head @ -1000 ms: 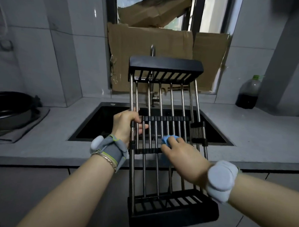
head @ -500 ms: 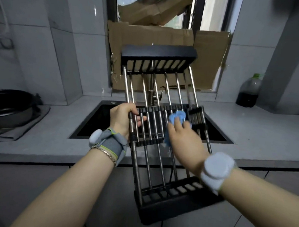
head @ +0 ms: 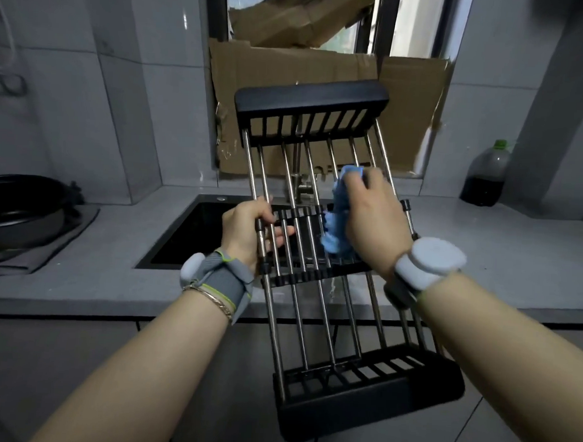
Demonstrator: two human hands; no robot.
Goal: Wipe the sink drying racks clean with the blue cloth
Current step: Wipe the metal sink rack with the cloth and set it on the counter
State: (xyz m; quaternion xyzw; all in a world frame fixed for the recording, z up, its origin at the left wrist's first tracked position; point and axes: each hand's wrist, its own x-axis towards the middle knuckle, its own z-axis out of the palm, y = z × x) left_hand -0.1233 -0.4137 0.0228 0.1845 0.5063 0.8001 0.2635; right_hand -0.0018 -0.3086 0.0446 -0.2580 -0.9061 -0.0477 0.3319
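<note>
Blue cloth (head: 336, 229) bunched in R hand (head: 373, 221) on rack (head: 312, 101), L hand (head: 243, 232) grips side rod; cardboard (head: 277, 66) behind.

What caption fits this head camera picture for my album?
Left hand grips the drying rack; right hand wipes it with blue cloth.
</note>
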